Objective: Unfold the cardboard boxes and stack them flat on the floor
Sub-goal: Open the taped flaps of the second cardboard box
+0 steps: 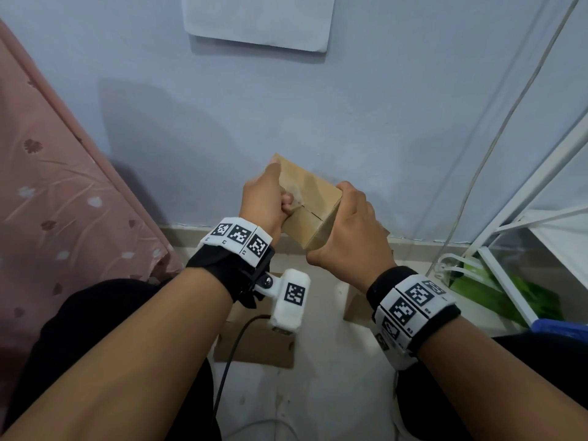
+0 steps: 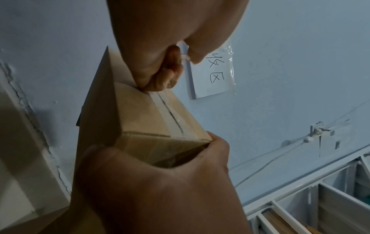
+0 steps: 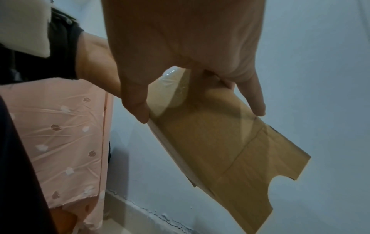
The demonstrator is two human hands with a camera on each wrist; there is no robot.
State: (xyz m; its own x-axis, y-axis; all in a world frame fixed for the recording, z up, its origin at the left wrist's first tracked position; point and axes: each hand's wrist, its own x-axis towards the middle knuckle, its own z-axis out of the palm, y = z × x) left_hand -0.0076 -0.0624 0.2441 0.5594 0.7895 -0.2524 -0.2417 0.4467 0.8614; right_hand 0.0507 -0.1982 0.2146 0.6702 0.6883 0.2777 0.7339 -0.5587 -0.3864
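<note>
A small cardboard box (image 1: 310,203) is held in the air in front of a pale blue wall (image 1: 381,106), above the floor (image 1: 318,393), between the 2 hands. It is still folded up, with clear tape along the seam between the 2 flaps on its top face. The left hand (image 1: 264,198) is at the box's left side, its fingers curled; in the left wrist view its fingertips (image 2: 160,82) pinch at the end of the taped seam. The right hand (image 1: 350,230) grips the near right end of the box, thumb on one side and fingers wrapped round the other. In the right wrist view a loose flap with a notch cut in its edge hangs free below that hand.

On the floor under the arms lies 1 flat piece of cardboard (image 1: 254,345), and a second piece (image 1: 354,305) shows by the right wrist. A pink patterned cloth (image 1: 57,202) hangs at the left. A white wire rack (image 1: 525,218) stands at the right, with something green (image 1: 496,291) beneath it. A sheet of paper (image 1: 257,20) is stuck on the wall above.
</note>
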